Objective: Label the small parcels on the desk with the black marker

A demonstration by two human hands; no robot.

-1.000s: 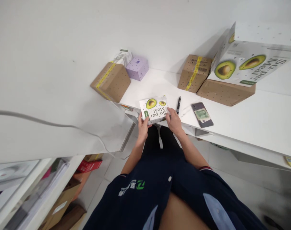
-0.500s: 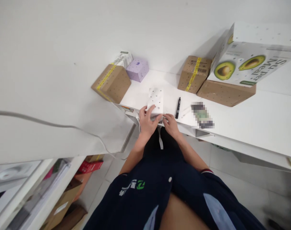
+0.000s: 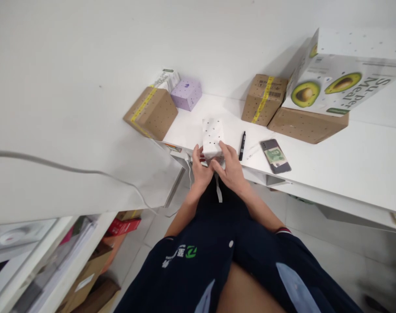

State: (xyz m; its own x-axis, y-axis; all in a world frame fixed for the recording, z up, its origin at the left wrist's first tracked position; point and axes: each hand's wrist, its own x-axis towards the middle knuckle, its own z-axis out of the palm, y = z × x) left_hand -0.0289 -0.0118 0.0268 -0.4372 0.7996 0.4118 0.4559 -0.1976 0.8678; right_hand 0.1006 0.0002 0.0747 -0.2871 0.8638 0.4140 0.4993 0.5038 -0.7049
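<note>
A small white box [image 3: 213, 130] with dark dots on its top sits near the front edge of the white desk. My left hand [image 3: 202, 167] is at its left side, fingers curled against the lower left corner. From the right, my right hand [image 3: 229, 167] holds the box, its fingertips on the top edge and its thumb at the near face. Both hands grip the box between them. Just right of the box lies a black marker pen [image 3: 242, 146]. Farther right is a phone [image 3: 276, 155] with a green banknote-like picture on its back.
Back left stand a taped brown carton [image 3: 162, 114], a purple box [image 3: 186, 94] and a white box [image 3: 167, 79]. Back right are another taped carton [image 3: 263, 100] and a large avocado-print box [image 3: 344, 87] on a brown carton [image 3: 309, 126]. A white cable [image 3: 74, 167] crosses at left.
My right hand has moved up from the box's lower right corner onto its top edge. My left hand has slid from the top down to the left side.
</note>
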